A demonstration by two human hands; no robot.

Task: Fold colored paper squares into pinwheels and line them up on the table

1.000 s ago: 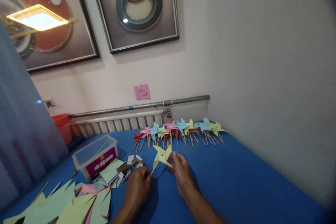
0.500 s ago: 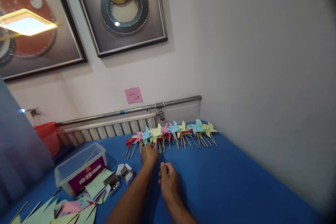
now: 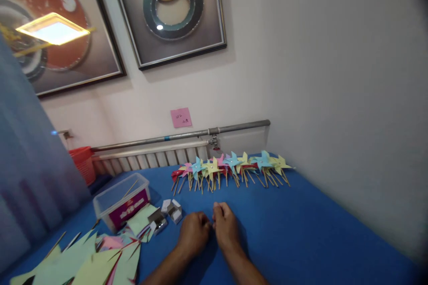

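At lower centre, left hand (image 3: pixel 194 234) and right hand (image 3: pixel 225 229) rest curled, touching, holding nothing visible; a careless sweep could scatter the pinwheels (image 3: pixel 230 167).

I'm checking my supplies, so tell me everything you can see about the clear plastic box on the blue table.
The clear plastic box is a shallow, rectangular, see-through tub with rounded corners and no lid on it. A magenta label with pale lettering, too small to read, runs along its near side. At least one thin wooden stick leans inside, poking above the rim. It sits flat on the blue table, left of both hands, with cut coloured paper against its near side. Neither hand touches it.
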